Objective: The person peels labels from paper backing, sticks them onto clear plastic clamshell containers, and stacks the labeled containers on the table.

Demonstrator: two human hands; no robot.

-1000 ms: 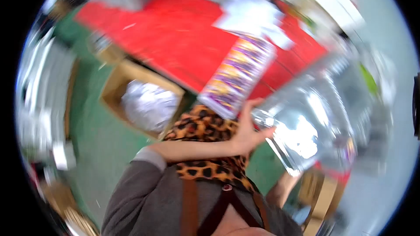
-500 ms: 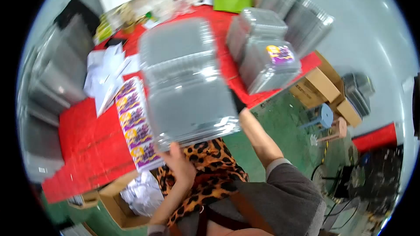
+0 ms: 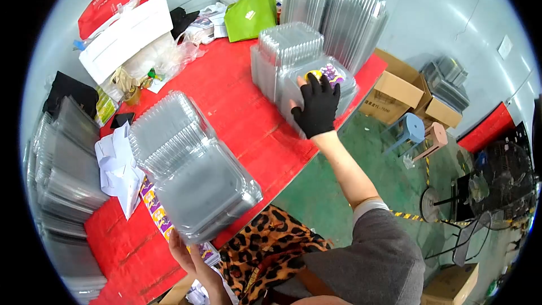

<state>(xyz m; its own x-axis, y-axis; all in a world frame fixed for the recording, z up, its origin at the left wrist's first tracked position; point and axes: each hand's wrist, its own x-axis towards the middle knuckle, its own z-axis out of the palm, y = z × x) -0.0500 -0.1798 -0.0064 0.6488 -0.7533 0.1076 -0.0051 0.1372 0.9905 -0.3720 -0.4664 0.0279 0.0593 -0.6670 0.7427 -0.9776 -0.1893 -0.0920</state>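
Evidently, the labelled stack of clear plastic boxes (image 3: 294, 70) stands on the red-covered bench (image 3: 231, 93), near its right-hand edge, directly under the right hand (image 3: 318, 104). That hand wears a black glove that leaves the fingertips bare. Its fingers are spread, not closed, and lie over the lid; their tips reach the near side of a purple and yellow label (image 3: 333, 73), covering part of it. The thumb lies toward the near side of the same stack.

A second stack of clear boxes (image 3: 206, 186) sits on the bench closer to the wearer, well apart from the first. The left hand (image 3: 189, 260) is bare and placed at this stack's lower edge; whether its fingers grip the boxes cannot be told. A strip of printed labels (image 3: 157, 209) runs alongside and is partly hidden by the stack. White papers (image 3: 118, 164) lie just beside.

Farther out, a green bag (image 3: 250, 16) and tall stacks of boxes (image 3: 355, 25) stand behind the labelled stack. Cardboard cartons (image 3: 392, 93) and a blue stool (image 3: 411, 129) are on the floor beyond the bench.
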